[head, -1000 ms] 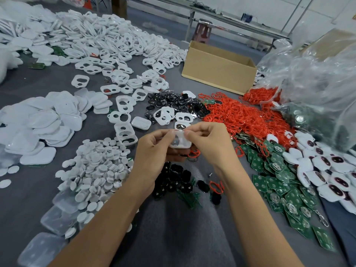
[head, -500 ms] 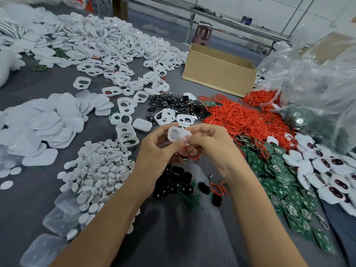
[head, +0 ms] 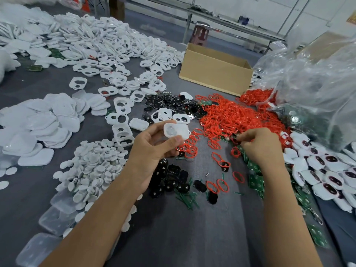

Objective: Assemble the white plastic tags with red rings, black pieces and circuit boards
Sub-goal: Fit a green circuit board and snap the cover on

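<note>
My left hand (head: 154, 145) holds a white plastic tag (head: 176, 131) between thumb and fingers, raised above the table. My right hand (head: 260, 145) lies to the right at the edge of the red rings pile (head: 235, 116), its curled fingertips down among rings and green circuit boards (head: 254, 166); what they pinch I cannot make out. Black pieces (head: 171, 178) lie in a small heap between my forearms. More black pieces (head: 173, 105) sit farther back.
White tag frames (head: 115, 47) cover the far left. White covers (head: 38, 124) and round white discs (head: 94, 166) lie at left. A cardboard box (head: 213, 74) stands at the back. Clear plastic bags (head: 312, 89) bulge at right above assembled tags (head: 327, 174).
My hands have parted. The left keeps the white tag and has lifted slightly left; the right has let go of it and moved right to the red rings and boards.
</note>
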`<state>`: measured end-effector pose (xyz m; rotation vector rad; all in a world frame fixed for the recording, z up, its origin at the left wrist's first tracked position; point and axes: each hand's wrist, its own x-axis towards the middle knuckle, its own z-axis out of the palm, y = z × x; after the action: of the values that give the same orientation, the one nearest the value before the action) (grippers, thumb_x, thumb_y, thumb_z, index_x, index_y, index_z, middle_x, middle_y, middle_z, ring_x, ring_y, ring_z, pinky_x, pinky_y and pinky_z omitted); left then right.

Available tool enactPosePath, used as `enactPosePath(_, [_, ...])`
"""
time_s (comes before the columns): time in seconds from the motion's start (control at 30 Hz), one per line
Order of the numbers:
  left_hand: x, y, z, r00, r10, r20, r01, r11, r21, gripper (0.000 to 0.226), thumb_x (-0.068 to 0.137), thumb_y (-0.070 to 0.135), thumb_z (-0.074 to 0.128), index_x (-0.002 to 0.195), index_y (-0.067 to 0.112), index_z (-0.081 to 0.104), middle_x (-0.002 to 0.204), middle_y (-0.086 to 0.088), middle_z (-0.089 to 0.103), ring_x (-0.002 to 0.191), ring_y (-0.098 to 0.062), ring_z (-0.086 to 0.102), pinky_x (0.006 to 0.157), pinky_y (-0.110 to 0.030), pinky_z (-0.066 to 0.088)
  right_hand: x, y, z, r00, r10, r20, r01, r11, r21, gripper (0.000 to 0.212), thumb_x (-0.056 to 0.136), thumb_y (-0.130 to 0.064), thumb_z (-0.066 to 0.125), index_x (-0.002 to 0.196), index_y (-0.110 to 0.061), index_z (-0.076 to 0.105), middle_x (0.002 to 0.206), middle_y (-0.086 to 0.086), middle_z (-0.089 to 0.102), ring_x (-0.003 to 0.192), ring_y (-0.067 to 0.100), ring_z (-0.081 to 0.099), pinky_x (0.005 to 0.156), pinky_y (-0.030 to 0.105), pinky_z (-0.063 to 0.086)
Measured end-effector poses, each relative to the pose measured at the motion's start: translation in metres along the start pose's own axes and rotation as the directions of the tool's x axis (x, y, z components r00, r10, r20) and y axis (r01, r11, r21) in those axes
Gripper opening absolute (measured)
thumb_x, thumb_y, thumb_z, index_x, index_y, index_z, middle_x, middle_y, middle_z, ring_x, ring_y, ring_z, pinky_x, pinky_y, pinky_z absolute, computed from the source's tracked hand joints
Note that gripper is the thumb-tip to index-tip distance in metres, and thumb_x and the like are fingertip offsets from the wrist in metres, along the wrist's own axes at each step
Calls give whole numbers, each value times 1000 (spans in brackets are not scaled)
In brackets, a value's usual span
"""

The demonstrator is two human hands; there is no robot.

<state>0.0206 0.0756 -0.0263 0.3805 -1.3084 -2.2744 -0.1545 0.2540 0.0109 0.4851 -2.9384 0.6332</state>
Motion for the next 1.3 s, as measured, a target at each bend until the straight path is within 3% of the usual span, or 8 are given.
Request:
enactPosePath(0.13, [0, 0, 1, 1000, -12, 9, 12, 999, 35, 54, 61, 18, 76, 113, 13, 66, 102, -8, 75, 84, -16, 70, 64, -22, 56, 7, 17, 6, 986, 65, 155, -54, 996, -78, 41, 78, 4, 61, 114, -13, 70, 108, 14, 69, 101, 32, 62, 87, 43, 53])
enactPosePath(0.3, [-2, -1, 1, 999, -14, 34, 12, 998, 63, 50, 63, 18, 76, 112, 14, 67, 100, -5, 75, 83, -15, 69, 65, -22, 56, 10, 22, 13, 992, 37, 123, -19, 990, -142, 43, 76, -3, 68, 118, -13, 67, 108, 13, 67, 104, 32, 59, 82, 36, 50])
enactPosePath(0.53, [-2, -2, 2, 999, -12, 29, 10, 997, 78, 51, 63, 18, 75, 113, 14, 67, 97, -2, 75, 81, -13, 69, 64, -22, 55, 6, 23, 20, 995, 92, -21, -95, 983, -156, 37, 79, -20, 70, 116, -15, 66, 111, 14, 67, 107, 35, 59, 83, 41, 52])
enactPosePath(0.63, [-2, -2, 2, 1000, -12, 24, 10, 996, 88, 50, 64, 18, 76, 113, 14, 67, 96, -1, 75, 80, -13, 69, 63, -21, 54, 8, 22, 17, 993, 93, -72, -96, 994, -47, 29, 75, -10, 70, 104, -14, 68, 101, 12, 69, 96, 32, 63, 75, 37, 52])
enactPosePath(0.73, [-2, -2, 1, 1000, -15, 19, 13, 995, 99, 51, 63, 20, 76, 113, 15, 68, 98, -1, 75, 83, -14, 69, 64, -22, 55, 8, 18, 8, 994, 87, -74, -61, 954, 292, 15, 75, -3, 72, 87, -11, 71, 81, 9, 71, 75, 24, 65, 67, 34, 54])
enactPosePath(0.9, [-1, -4, 1, 1000, -20, 18, 17, 991, 135, 49, 62, 19, 77, 111, 19, 69, 99, -3, 76, 86, -16, 69, 66, -22, 56, -5, -18, -8, 984, -72, 163, -89, 595, 799, 13, 83, 4, 68, 83, -9, 70, 71, 6, 71, 65, 15, 65, 56, 18, 53])
enactPosePath(1.03, [-2, -4, 2, 1000, -11, 26, 6, 985, 171, 47, 63, 16, 77, 109, 20, 69, 101, -2, 76, 86, -16, 69, 70, -26, 57, -17, -49, -13, 934, -263, 242, -103, 450, 887, 14, 84, 6, 63, 89, -6, 68, 71, 4, 73, 62, 13, 68, 59, 20, 57])
enactPosePath(1.3, [-1, -5, 2, 999, -1, 46, -7, 984, 178, 36, 75, 2, 75, 108, 15, 68, 96, -4, 75, 85, -17, 66, 69, -24, 57, -34, -79, -10, 894, -377, 242, -78, 402, 912, 20, 83, 12, 62, 96, -1, 69, 71, 5, 68, 64, 12, 67, 61, 20, 57])
